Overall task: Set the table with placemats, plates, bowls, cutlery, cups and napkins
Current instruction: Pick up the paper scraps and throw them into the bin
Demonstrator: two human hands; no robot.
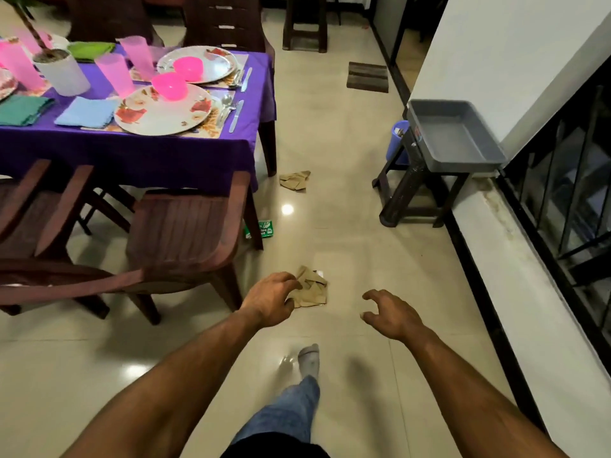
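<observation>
The fingers (291,280) of the left hand (269,299) hang loosely curled and slightly spread, holding nothing, in front of a crumpled brown paper (312,289) on the tiled floor (363,226); the right hand (390,314) hovers apart from it, its fingers curled like a claw, also empty. Up on the desk (132,150), under a purple cloth, the nearest floral plate (162,110) carries a pink bowl (169,85) at its far edge. Just right of the plate lie a spoon (225,105) and a knife (236,115), long axes running away from the near edge. A folded blue napkin (86,112) lies just left of the plate, a pink cup (111,76) upright behind it.
</observation>
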